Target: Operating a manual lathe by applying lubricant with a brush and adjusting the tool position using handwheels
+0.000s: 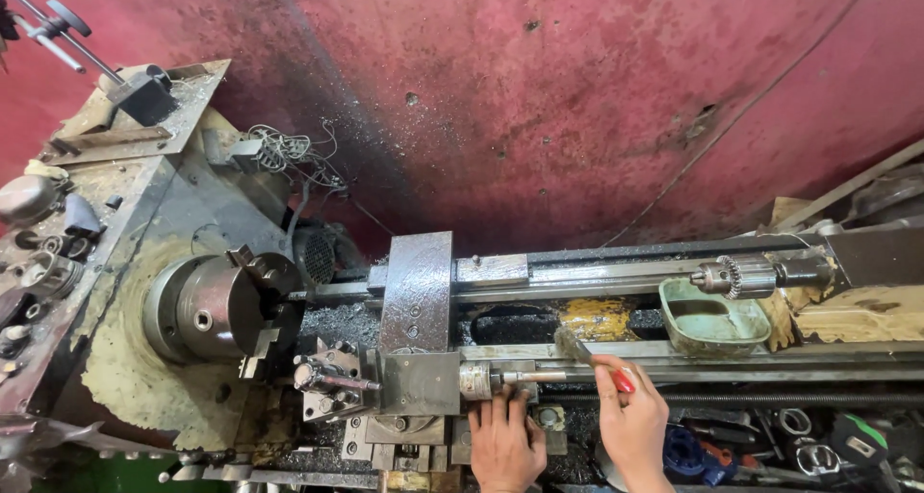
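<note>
A worn metal lathe fills the view, with its chuck [214, 305] at the left and its carriage [416, 312] in the middle. My right hand [630, 426] holds a small brush with a red handle [589, 355], its bristles on the front bed rail beside the carriage. My left hand [503, 440] rests flat on the carriage apron below the cross-slide handle [493, 378], fingers together and holding nothing. The tool post [332, 376] stands just right of the chuck.
A green tray [714, 320] sits on the bed beside the tailstock drill chuck [731, 278]. Metal chips cover the headstock [96, 262] and bed. Loose tools lie in a tray at lower right [789, 440]. A red wall [577, 98] stands behind.
</note>
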